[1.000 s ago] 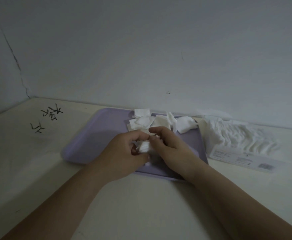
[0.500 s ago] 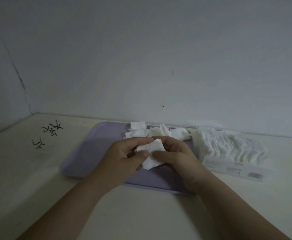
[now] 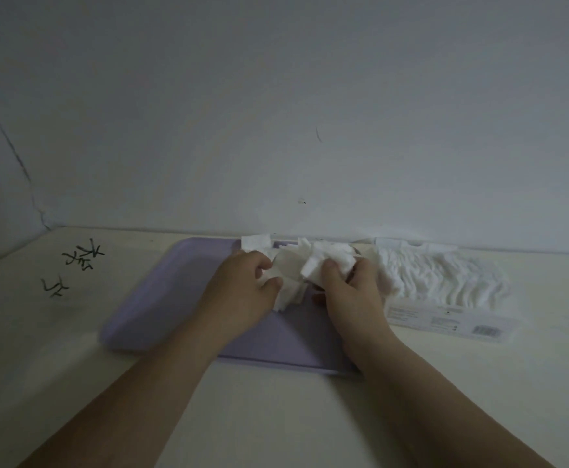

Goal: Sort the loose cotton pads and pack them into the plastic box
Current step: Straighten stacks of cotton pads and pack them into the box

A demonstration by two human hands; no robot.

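White square cotton pads [image 3: 330,256] lie bunched at the far side of a lilac tray [image 3: 161,298]. My left hand [image 3: 242,292] grips a small stack of pads [image 3: 290,292] between thumb and fingers. My right hand [image 3: 350,292] pinches more pads from the pile with thumb and curled fingers. One pad [image 3: 255,242] lies alone on the tray's far rim. A clear plastic box [image 3: 445,282] lies on the table to the right of the tray, packed with rows of white pads, with a printed label on its near side.
The tray sits on a cream table [image 3: 73,349] pushed against a white wall [image 3: 276,113]. Black handwritten marks [image 3: 84,258] are on the table at the left. The box label [image 3: 452,320] faces the near side.
Both hands have moved away from me into the loose pile at the tray's far side. The right hand now pinches more pads; the left keeps its small stack.
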